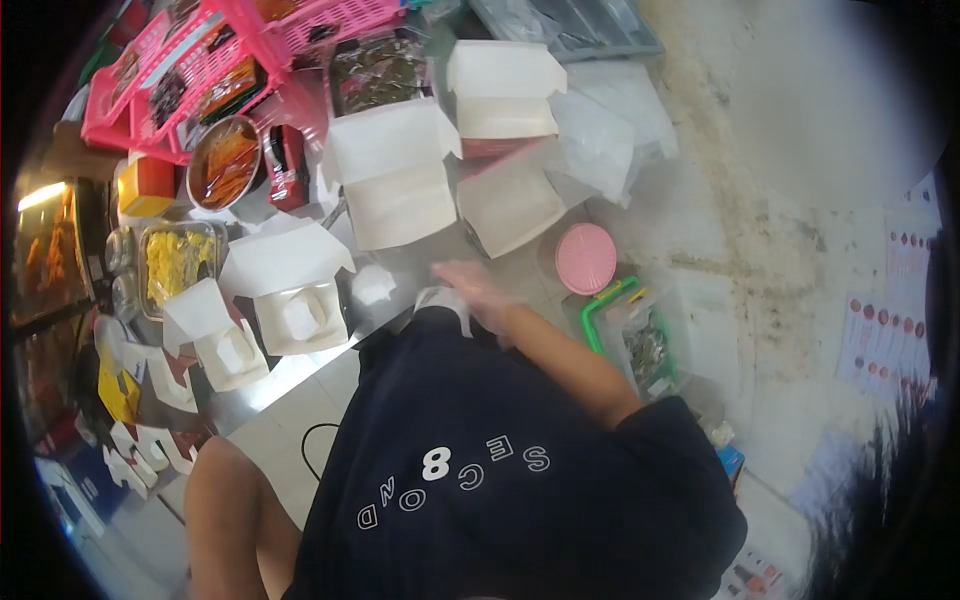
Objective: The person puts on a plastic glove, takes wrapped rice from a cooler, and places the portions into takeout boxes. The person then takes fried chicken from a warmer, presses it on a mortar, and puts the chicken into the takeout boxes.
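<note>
My right hand (pixel 468 287) is in front of my dark shirt (pixel 520 480), at the near edge of the table. Motion smears its fingers, so I cannot make out whether they grip anything. Thin, translucent plastic (pixel 440 299) lies against the hand and the shirt; it may be a disposable glove. My left hand does not show. Just beyond the right hand stand two open paper food boxes, one white inside (pixel 395 185) and one beside it (pixel 512 205). A crumpled white wad (pixel 374 285) lies to the left of the hand.
More open boxes (pixel 300 310) stand left, each holding something white. Behind are a tub of orange food (pixel 226 165), a tray of yellow food (pixel 180 262) and a pink basket (pixel 140 110). Right are a pink-lidded tub (pixel 586 258) and a green-handled container (pixel 650 345).
</note>
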Motion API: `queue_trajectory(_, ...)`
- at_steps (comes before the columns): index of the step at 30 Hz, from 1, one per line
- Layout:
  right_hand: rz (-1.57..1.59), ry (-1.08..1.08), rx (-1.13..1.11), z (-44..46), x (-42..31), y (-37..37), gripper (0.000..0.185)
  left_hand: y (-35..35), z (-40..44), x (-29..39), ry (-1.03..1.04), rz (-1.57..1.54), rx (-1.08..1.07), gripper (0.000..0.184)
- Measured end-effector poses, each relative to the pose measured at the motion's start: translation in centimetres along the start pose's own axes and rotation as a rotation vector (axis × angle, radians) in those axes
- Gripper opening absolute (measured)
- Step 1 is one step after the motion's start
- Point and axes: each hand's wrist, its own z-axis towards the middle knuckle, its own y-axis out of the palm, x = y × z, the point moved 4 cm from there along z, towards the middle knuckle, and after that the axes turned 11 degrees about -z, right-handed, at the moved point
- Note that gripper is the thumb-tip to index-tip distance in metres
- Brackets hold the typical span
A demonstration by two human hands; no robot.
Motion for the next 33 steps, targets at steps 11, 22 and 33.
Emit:
queue_trajectory(11, -0.141, 0.136, -0.089, 0.6, -9.3, 0.0, 0.035, -2.5, 0.6, 10.9, 0.122, 0.418, 0.094, 0.037)
queue_trajectory(22, 0.296, -0.618, -0.076, 0.3, -36.4, 17.5, 0.014, -2.0, -6.8, 36.4, 0.218, 0.999, 0.206, 0.034)
queue_trajectory(33, 0.362, -0.77, -0.419, -13.0, -49.3, 50.7, 0.01, -5.0, -15.7, 60.2, 0.313, 1.448, 0.243, 0.032)
